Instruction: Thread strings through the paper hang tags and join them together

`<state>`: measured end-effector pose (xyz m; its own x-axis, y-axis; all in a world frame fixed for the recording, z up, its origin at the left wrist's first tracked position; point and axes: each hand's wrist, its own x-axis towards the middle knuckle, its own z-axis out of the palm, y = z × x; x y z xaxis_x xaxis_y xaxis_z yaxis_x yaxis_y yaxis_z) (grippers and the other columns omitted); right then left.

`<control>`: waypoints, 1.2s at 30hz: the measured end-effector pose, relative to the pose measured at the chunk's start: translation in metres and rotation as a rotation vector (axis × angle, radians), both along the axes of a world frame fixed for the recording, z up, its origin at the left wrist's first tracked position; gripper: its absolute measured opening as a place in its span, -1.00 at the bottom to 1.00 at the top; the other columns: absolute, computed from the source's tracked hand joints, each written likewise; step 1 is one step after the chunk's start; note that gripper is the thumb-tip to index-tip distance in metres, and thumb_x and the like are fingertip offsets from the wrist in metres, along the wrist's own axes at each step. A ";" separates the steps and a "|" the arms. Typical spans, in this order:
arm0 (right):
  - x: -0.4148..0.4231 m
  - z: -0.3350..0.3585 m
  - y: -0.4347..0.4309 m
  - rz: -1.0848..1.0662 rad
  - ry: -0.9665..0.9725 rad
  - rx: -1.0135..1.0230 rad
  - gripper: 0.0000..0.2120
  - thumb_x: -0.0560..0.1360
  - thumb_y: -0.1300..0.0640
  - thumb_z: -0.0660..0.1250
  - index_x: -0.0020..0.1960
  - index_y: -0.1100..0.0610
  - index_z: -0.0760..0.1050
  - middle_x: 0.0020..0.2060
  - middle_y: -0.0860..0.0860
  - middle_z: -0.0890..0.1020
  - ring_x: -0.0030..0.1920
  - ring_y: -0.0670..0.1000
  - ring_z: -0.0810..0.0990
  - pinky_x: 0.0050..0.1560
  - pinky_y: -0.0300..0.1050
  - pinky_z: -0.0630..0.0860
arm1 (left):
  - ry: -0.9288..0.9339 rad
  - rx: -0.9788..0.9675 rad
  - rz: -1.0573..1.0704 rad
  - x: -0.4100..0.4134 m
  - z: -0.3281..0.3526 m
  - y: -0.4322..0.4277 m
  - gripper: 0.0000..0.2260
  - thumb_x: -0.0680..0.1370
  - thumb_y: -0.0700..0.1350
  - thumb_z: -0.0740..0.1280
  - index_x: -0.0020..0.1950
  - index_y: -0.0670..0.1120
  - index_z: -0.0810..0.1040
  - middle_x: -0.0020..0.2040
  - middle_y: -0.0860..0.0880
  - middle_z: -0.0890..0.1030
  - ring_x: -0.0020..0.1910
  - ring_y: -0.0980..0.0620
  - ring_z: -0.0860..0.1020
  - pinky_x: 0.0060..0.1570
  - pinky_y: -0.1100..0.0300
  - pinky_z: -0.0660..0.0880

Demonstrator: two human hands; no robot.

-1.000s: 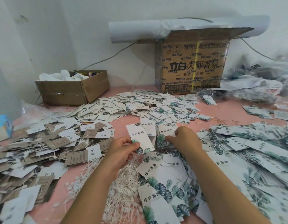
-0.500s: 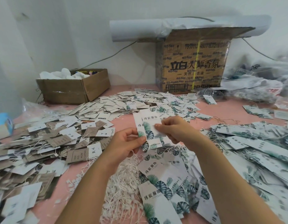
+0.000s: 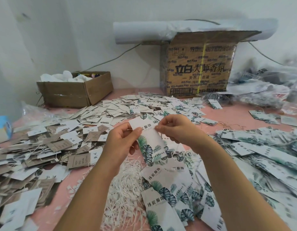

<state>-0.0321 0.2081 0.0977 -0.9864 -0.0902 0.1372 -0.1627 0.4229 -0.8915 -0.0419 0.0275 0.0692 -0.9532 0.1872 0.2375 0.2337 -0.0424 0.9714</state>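
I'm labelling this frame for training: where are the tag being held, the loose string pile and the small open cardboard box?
held tag [image 3: 152, 139], head view, white middle below the lettering
string pile [image 3: 127, 185], head view, centre of the tangle
small open box [image 3: 66, 95], head view, front wall

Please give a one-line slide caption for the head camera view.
Left hand and right hand pinch a leaf-printed hang tag above a pink table heaped with tags and white strings.

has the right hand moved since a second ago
Yes. The right hand has come up and left off the leaf tag pile, nearer the printed carton in the view, to the tag that the left hand holds.
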 end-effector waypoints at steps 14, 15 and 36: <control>0.010 0.016 -0.006 -0.118 0.434 0.056 -0.92 0.42 0.27 0.42 -0.15 0.12 0.65 -0.49 -0.24 0.54 -0.46 -0.19 0.39 -0.41 -0.44 0.32 | 0.099 -0.073 -0.049 0.006 0.006 0.009 -0.81 0.53 -0.23 0.33 0.13 -0.09 0.51 -0.23 -0.22 0.63 -0.53 0.10 0.41 -0.57 0.29 0.35; 0.010 0.017 -0.007 -0.123 0.441 0.063 -0.91 0.41 0.28 0.42 -0.15 0.12 0.66 -0.45 -0.23 0.55 -0.45 -0.18 0.38 -0.41 -0.44 0.33 | 0.109 -0.077 -0.054 0.007 0.006 0.009 -0.81 0.53 -0.23 0.33 0.12 -0.06 0.51 -0.23 -0.20 0.64 -0.52 0.09 0.42 -0.57 0.29 0.35; 0.016 0.023 -0.014 -0.104 0.690 -0.375 -0.91 0.46 0.29 0.35 -0.13 0.13 0.59 -0.39 -0.16 0.57 -0.38 -0.24 0.46 -0.29 -0.38 0.41 | 0.160 -0.049 0.016 0.012 0.010 0.012 -0.78 0.49 -0.22 0.38 -0.10 0.14 0.59 -0.10 0.03 0.67 -0.19 -0.01 0.66 -0.20 0.03 0.63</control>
